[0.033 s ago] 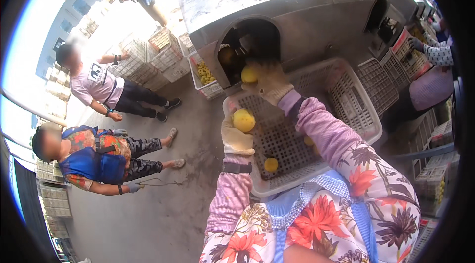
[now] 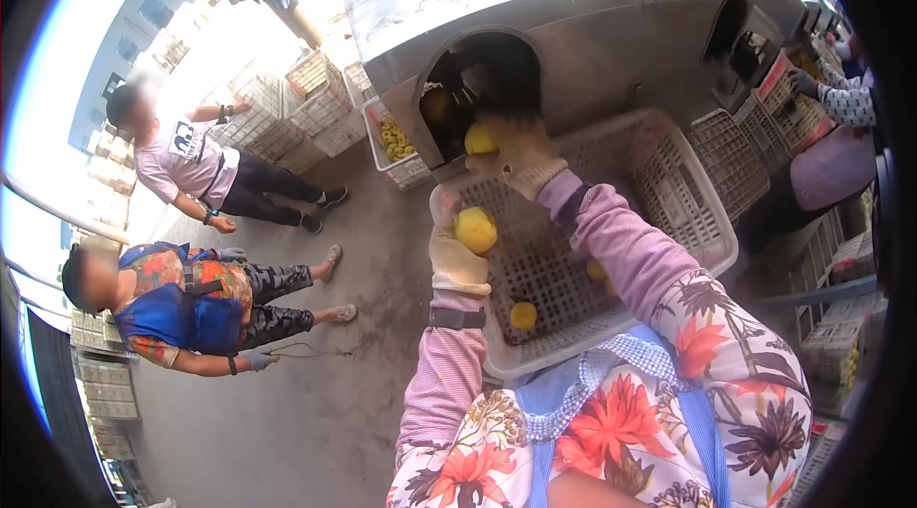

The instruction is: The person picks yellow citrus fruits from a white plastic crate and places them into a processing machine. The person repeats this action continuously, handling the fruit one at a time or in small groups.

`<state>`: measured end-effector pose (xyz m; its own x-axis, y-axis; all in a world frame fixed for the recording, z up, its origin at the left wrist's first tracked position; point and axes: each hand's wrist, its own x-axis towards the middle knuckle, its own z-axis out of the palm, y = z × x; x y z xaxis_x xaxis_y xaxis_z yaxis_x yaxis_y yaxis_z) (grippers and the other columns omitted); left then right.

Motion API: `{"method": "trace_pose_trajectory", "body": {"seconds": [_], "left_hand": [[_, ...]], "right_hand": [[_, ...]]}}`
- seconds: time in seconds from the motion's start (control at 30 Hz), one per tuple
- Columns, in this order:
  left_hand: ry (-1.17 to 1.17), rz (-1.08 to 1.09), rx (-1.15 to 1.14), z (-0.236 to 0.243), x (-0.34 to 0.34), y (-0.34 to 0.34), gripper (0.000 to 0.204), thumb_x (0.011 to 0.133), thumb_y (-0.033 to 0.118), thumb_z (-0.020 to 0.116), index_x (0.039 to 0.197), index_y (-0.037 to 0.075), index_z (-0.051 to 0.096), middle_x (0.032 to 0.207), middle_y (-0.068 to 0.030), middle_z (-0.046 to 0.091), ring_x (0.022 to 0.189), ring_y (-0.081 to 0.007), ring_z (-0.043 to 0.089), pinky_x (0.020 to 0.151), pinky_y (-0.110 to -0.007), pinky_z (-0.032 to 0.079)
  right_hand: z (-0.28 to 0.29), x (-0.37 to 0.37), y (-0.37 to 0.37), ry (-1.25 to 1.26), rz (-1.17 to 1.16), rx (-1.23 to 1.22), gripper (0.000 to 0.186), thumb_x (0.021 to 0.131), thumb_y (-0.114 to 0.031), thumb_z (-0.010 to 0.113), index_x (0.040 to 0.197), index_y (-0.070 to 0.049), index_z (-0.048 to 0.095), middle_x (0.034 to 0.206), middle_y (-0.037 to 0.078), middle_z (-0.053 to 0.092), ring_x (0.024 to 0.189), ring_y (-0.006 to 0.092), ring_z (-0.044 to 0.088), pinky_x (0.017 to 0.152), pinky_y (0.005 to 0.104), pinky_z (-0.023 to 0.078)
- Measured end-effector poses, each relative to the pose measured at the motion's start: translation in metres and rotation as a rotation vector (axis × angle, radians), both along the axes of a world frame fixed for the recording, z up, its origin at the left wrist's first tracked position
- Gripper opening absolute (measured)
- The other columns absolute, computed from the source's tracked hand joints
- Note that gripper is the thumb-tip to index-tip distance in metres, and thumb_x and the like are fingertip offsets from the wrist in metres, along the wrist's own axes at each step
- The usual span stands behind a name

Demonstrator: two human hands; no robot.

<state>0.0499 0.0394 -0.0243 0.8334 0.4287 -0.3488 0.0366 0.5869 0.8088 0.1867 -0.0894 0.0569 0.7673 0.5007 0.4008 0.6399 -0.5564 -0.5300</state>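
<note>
My left hand [image 2: 457, 263], in a pale work glove, is closed round a round yellow fruit [image 2: 475, 230] above the left rim of a white plastic crate [image 2: 690, 207]. My right hand [image 2: 523, 159], gloved too, holds another yellow fruit [image 2: 482, 138] at the mouth of a dark arched opening [image 2: 497, 78] in a grey metal machine [image 2: 611, 50]. Its fingertips are partly lost in shadow. In the crate below lies a yellow fruit [image 2: 522, 316]. More yellow fruit [image 2: 597, 269] shows there, partly hidden by my right forearm.
Two people [image 2: 191, 164] [image 2: 191, 303] stand on the concrete floor [image 2: 258, 422] at the left. A crate of yellow pieces [image 2: 396, 140] stands beside the machine, near stacked crates [image 2: 320, 93]. At the right, a worker's gloved hand [image 2: 804, 83] is by another crate [image 2: 783, 107].
Both hands still hold their fruit. The left hand and its fruit have shifted very slightly up and to the right; the right hand's fruit is a touch higher.
</note>
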Motion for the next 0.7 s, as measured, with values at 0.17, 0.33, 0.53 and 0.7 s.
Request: {"method": "trace_pose_trajectory", "body": {"seconds": [0.17, 0.33, 0.53, 0.7], "left_hand": [[-0.437, -0.452, -0.537, 0.015, 0.009, 0.010, 0.055, 0.108, 0.051, 0.052, 0.144, 0.009, 0.051, 0.134, -0.0110, 0.063, 0.124, -0.0281, 0.063, 0.105, -0.042, 0.055], [-0.400, -0.268, 0.039, 0.026, 0.012, -0.005, 0.054, 0.107, 0.040, 0.059, 0.148, 0.005, 0.051, 0.136, -0.0098, 0.061, 0.124, -0.0250, 0.062, 0.100, -0.036, 0.056], [-0.193, -0.114, 0.176, 0.045, 0.029, -0.003, 0.043, 0.108, 0.033, 0.059, 0.141, 0.005, 0.058, 0.130, -0.0089, 0.063, 0.109, -0.0202, 0.067, 0.087, -0.033, 0.060], [-0.048, 0.049, -0.218, 0.038, 0.003, -0.003, 0.045, 0.111, 0.043, 0.044, 0.136, 0.011, 0.061, 0.129, -0.0087, 0.065, 0.109, -0.0213, 0.068, 0.087, -0.030, 0.059]], "right_hand": [[0.015, -0.042, -0.028, 0.712, 0.419, 0.577, 0.085, 0.082, -0.039, 0.083, 0.153, -0.009, 0.046, 0.140, 0.023, 0.057, 0.127, 0.0412, 0.058, 0.110, 0.0466, 0.047], [0.020, -0.069, -0.040, 0.430, 0.148, 0.220, 0.090, 0.084, -0.040, 0.082, 0.155, -0.004, 0.040, 0.138, 0.027, 0.058, 0.127, 0.0425, 0.059, 0.111, 0.0453, 0.047], [-0.009, -0.021, -0.005, 0.059, -0.091, 0.127, 0.077, 0.083, -0.039, 0.082, 0.144, -0.004, 0.050, 0.129, 0.024, 0.062, 0.117, 0.0433, 0.061, 0.104, 0.0498, 0.047], [-0.040, 0.046, 0.045, -0.396, -0.215, 0.010, 0.066, 0.087, -0.040, 0.076, 0.136, -0.002, 0.054, 0.121, 0.020, 0.067, 0.108, 0.0443, 0.064, 0.095, 0.0502, 0.051]]}}
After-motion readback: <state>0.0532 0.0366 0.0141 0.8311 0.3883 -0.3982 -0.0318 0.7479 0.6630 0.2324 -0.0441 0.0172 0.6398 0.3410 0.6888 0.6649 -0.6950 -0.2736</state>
